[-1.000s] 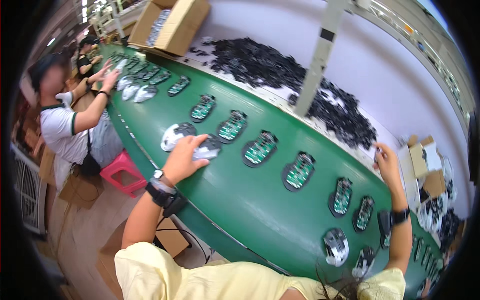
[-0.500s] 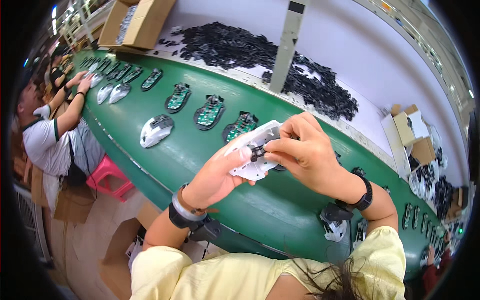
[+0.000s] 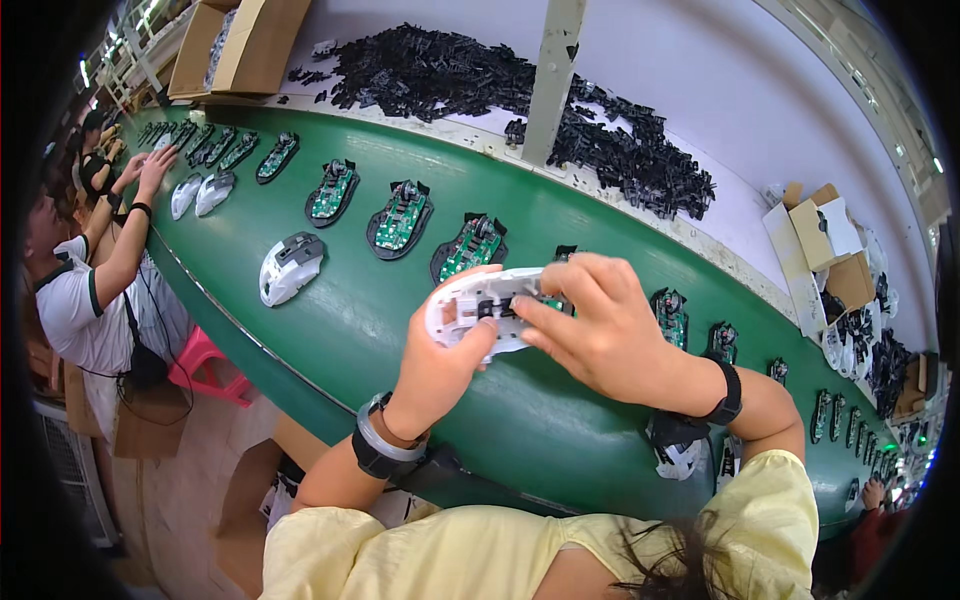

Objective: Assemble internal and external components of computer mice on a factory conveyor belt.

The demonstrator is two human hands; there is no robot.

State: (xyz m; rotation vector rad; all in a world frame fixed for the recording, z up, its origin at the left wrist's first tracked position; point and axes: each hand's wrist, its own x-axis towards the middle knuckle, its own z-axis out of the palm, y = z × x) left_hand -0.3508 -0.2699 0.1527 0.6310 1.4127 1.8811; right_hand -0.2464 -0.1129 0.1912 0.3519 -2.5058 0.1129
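My left hand (image 3: 425, 365) holds a white computer mouse shell (image 3: 450, 292) with its hollow inside turned up, the thumb pressing into it. A small black plastic part (image 3: 492, 308) sits inside the shell beside that thumb. My right hand (image 3: 610, 330) is closed, thumb and forefinger pinched at the black part; the fingertips partly hide it. Just beyond my hands, mouse bases with green circuit boards (image 3: 470, 245) lie in a row on the green work surface (image 3: 400, 310). One white and grey mouse cover (image 3: 292, 268) rests to the left of my hands.
Small black parts (image 3: 430, 70) are heaped on the ledge behind the green surface, on either side of a post (image 3: 553, 80). A cardboard box (image 3: 255, 50) stands far left. Bagged parts (image 3: 850, 335) lie far right. A co-worker (image 3: 100, 260) handles pieces at left, near a pink stool (image 3: 208, 365).
The shell has turned from a steep slant to nearly level, and both hands have shifted slightly left and down with it. The whole view has swung slightly. The co-worker's hands have moved.
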